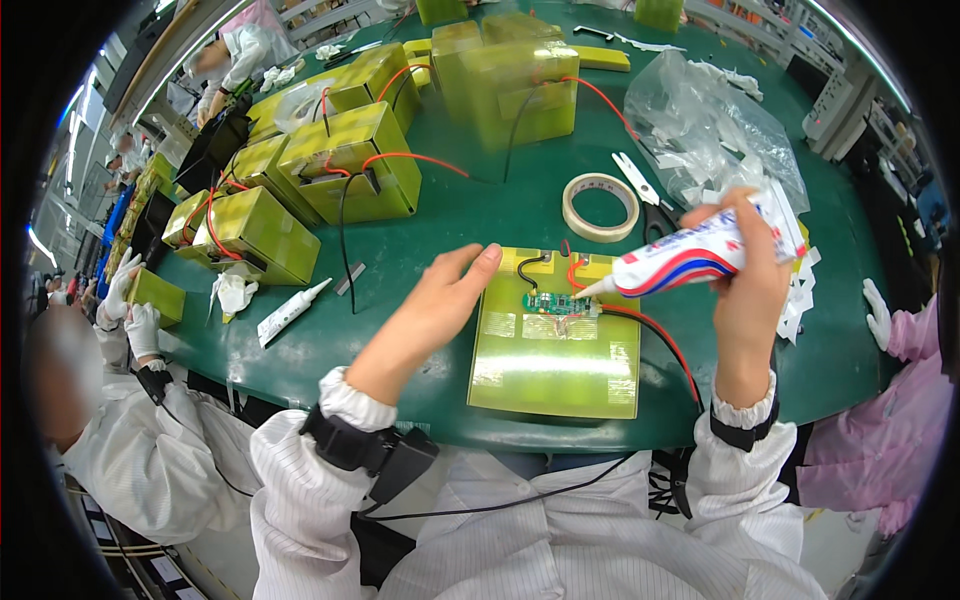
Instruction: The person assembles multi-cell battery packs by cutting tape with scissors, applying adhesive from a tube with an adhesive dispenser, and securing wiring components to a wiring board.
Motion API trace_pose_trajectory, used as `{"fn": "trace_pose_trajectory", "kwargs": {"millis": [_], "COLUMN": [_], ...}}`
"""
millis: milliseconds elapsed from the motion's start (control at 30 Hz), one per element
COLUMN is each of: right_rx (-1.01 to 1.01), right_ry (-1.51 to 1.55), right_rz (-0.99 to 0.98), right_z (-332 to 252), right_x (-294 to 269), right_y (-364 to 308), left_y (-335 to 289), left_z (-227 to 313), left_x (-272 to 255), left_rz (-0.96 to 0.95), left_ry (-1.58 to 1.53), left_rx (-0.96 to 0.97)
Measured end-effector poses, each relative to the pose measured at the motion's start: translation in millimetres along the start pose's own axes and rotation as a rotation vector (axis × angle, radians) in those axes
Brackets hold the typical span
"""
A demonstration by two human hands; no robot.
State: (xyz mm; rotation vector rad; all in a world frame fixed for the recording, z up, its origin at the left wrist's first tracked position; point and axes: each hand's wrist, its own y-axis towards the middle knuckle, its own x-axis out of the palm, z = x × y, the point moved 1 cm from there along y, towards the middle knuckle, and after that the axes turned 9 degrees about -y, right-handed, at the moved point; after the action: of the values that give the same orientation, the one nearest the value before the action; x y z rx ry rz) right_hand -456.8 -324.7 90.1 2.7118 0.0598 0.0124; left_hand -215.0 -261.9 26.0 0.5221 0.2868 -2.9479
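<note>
A flat yellow-green battery pack (555, 365) lies before me at the table's front edge. Across its upper part sits a small green circuit board (555, 303), with short black and red wires above it and a long red and black cable running off to the right. My right hand (748, 290) grips a white glue tube (690, 258) with red and blue stripes, tilted so its nozzle points down at the board's right end. Beside the pack's upper left corner is my left hand (435, 305), fingers stretched out and holding nothing; its fingertips appear to touch the edge.
A tape roll (600, 208), scissors (645, 190) and a clear plastic bag (710, 130) lie beyond the pack. Several wired battery packs (350, 160) stand at the left, near a second white tube (292, 312). Co-workers' gloved hands (140, 325) work at the far left; another glove (877, 315) is at the right.
</note>
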Motion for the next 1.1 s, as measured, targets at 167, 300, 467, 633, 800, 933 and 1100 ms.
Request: {"fn": "trace_pose_trajectory", "kwargs": {"millis": [167,300,467,633,800,933,1100], "right_rx": [0.561,0.787,0.796,0.663,0.621,0.604,0.694], "right_ry": [0.817,0.941,0.889,0.992,0.994,0.900,0.925], "right_rz": [0.300,0.240,0.443,0.434,0.356,0.085,0.140], "right_z": [56.8,70.6,98.6,93.6,84.4,94.6,108.8], "right_x": [-42.3,-14.6,16.2,19.8,16.3,5.2,12.3], "right_y": [-14.6,-24.1,-11.1,-12.5,-11.9,-5.4,5.4], "left_y": [9.3,3.5,3.4,-10.2,-21.7,-17.4,-10.6], "left_z": [-29.4,-18.6,-15.8,-0.9,9.2,-7.5,-5.0], "left_x": [33.0,36.0,40.8,49.1,54.6,52.2,56.1], "left_rz": [-0.048,-0.010,-0.025,0.022,0.072,0.060,-0.059], "left_ry": [-0.295,-0.480,-0.621,-0.760,-0.766,-0.605,-0.886], "left_rx": [-0.132,-0.175,-0.202,-0.116,-0.090,-0.006,-0.104]}}
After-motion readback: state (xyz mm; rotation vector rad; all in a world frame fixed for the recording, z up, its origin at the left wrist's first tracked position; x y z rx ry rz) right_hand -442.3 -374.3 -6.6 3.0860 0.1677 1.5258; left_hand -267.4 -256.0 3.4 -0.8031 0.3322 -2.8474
